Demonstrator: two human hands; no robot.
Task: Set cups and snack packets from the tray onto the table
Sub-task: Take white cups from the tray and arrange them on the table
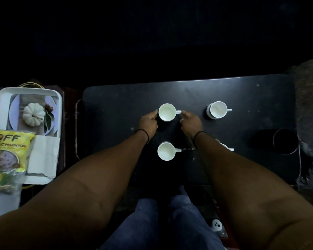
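Cups and one snack packet are the matter here. At the far left a white tray (0, 103) stands beside the table, with a pumpkin picture printed on its floor, and the yellow ZOFF snack packet (6, 156) lies over its near-left corner, partly hanging off. To the right is the dark table (251, 98). On it the far-left cup (167, 112) stands upright and empty, and the near-left cup (166, 151) stands closer to the person. The left hand (148, 123) is at the left side of the far-left cup, fingers curled and half closed, touching the wall or just beside it; I cannot tell which. The right hand (190, 123) is at the other side, with the fingertips (184, 112) at the handle, loosely pinched; a firm grip cannot be confirmed. Both arms are stretched forward and nearly parallel. Behind the right forearm a fourth cup (226, 146) is mostly hidden. Further right the far-right cup (218, 110) stands upright, and a dark round object (285, 141) lies near the right edge. I judge that the cup placing is at its end, this cup being set or straightened. The next move should be a release of both hands and a reach to the left for the packet.
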